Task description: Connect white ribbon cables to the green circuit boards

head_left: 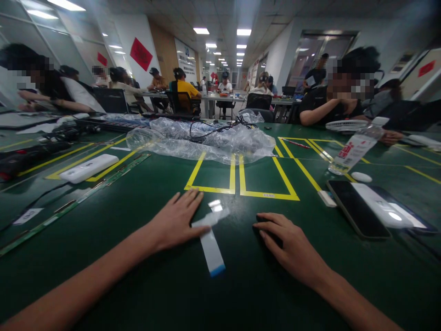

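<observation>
A white flat ribbon cable (211, 248) with a blue end lies on the green table in front of me, its upper part bent sideways. My left hand (179, 218) rests on the table at its left, fingers stretched out, with the thumb lying over the cable. To the right of the cable and apart from it is my right hand (289, 246). Its fingers are slightly bent and spread, and they hold nothing. Just beyond the hands, yellow tape (210, 189) marks out boxes on the tabletop.
Crumpled clear plastic wrap (220, 138) with black cables lies ahead. At left are a long green circuit strip (82, 200) and a white power bank (89, 168). A bottle (356, 147) and a dark phone (356, 209) are at right. People sit across the table.
</observation>
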`<action>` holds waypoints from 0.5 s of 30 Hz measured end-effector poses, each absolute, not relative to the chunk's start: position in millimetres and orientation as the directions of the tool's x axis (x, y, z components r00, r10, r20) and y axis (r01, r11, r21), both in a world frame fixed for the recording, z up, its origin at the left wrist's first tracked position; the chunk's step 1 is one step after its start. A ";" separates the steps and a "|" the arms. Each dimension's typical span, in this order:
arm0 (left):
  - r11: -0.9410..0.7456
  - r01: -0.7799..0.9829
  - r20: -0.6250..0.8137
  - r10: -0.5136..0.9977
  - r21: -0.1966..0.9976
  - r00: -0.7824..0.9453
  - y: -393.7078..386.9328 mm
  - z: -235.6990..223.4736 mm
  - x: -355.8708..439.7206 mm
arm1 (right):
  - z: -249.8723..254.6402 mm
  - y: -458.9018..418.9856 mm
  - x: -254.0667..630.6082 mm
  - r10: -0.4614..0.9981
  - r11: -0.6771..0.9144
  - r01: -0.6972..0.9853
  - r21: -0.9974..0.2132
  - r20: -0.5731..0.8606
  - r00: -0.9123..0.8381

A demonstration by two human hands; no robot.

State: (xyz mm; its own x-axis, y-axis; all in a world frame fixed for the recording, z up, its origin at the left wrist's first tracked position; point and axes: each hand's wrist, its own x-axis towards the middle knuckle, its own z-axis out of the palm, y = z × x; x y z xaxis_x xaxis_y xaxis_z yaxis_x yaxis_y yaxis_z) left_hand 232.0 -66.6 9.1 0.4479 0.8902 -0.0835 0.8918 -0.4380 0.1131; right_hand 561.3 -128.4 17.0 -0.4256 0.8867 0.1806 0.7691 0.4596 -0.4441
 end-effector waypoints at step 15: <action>0.041 0.997 0.128 0.991 0.065 -0.049 -4.1 4.6 120.6 | 24.3 -139.2 555.0 0.816 0.539 0.751 -0.381 0.018 -0.577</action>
State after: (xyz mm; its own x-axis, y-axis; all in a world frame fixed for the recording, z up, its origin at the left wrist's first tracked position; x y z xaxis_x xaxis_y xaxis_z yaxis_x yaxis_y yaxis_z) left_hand 120.6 -4.1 4.6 -0.0488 0.9906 0.1275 0.9970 0.0408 0.0653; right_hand 555.0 -139.2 24.3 -0.5773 0.8164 0.0176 0.7508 0.5392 -0.3815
